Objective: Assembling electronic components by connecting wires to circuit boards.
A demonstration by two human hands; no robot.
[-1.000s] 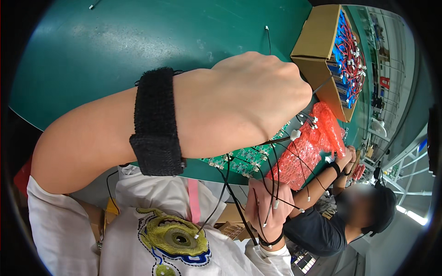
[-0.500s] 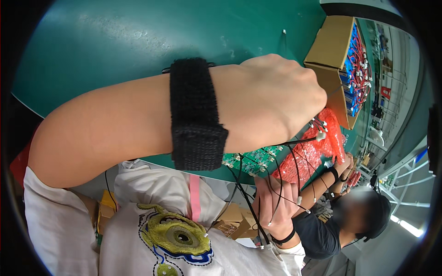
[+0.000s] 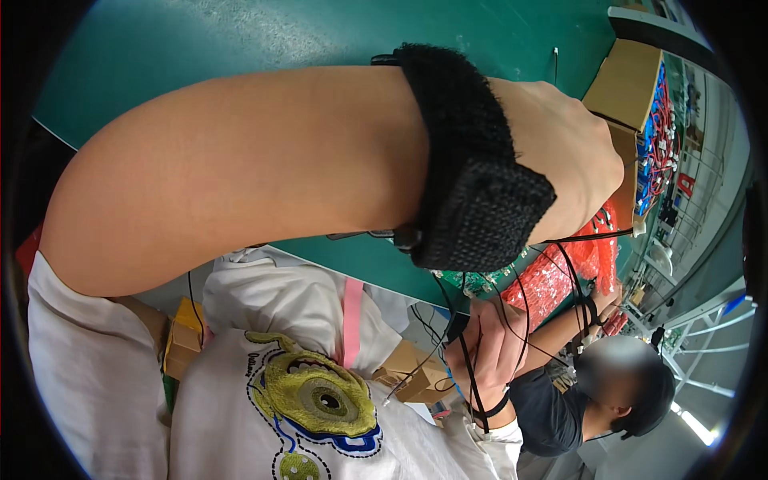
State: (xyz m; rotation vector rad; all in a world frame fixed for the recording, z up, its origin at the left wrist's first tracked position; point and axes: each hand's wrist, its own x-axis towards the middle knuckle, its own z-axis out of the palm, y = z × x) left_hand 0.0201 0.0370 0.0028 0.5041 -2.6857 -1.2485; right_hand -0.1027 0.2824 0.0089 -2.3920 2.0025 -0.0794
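My left hand [image 3: 572,156] reaches across from the left, with a black strap [image 3: 472,168] round its wrist. Its knuckles are bent and closed, and the fingertips are hidden underneath. From under it comes a bundle of thin black cables [image 3: 592,236] with a white connector at the end. Lower down, my right hand [image 3: 492,340] is closed around black cables that hang past its wrist. Beside its fingers shows a small black block [image 3: 458,326], whose kind I cannot make out. Green circuit boards [image 3: 476,282] lie on the table just past that hand, partly covered by my left arm.
Red bubble wrap [image 3: 552,276] lies beyond my hands on the green table [image 3: 352,32]. A cardboard box [image 3: 628,84] holds blue packs with red wires. A co-worker in a dark shirt [image 3: 544,412] sits to the right. Open cartons [image 3: 416,372] stand below the table edge.
My left hand and forearm have moved right, carrying the cable bundle along and covering more of the boards. My right hand stays closed near the same place; a small black block now shows beside it.
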